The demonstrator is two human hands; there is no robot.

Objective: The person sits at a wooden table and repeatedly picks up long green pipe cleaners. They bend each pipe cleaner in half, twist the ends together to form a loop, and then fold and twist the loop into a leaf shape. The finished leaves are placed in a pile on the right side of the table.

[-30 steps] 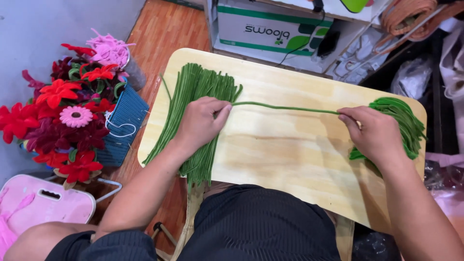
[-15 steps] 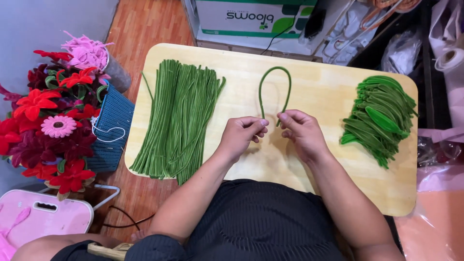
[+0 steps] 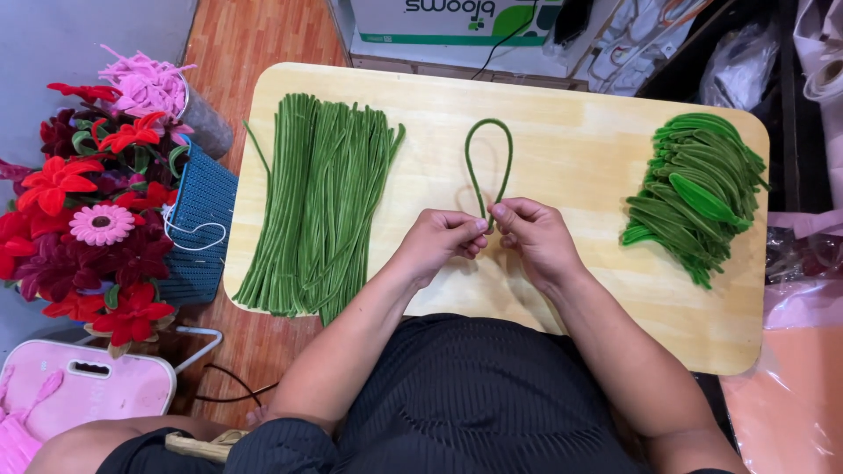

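The left hand [image 3: 436, 242] and the right hand [image 3: 536, 239] are now pinching together the two ends of one green pipe cleaner [image 3: 488, 162], fingers closed on it. One second ago this stem was stretched straight between the hands; now it is bending into a narrow loop that is pointing to 12 o'clock, so the shaping seems well started. At 9 o'clock the bundle of straight stems [image 3: 320, 202] is lying on the wooden board [image 3: 580, 149]. At 3 o'clock the pile of finished loops [image 3: 698, 197] is resting, and flowers [image 3: 83, 219] are standing farther at 9.
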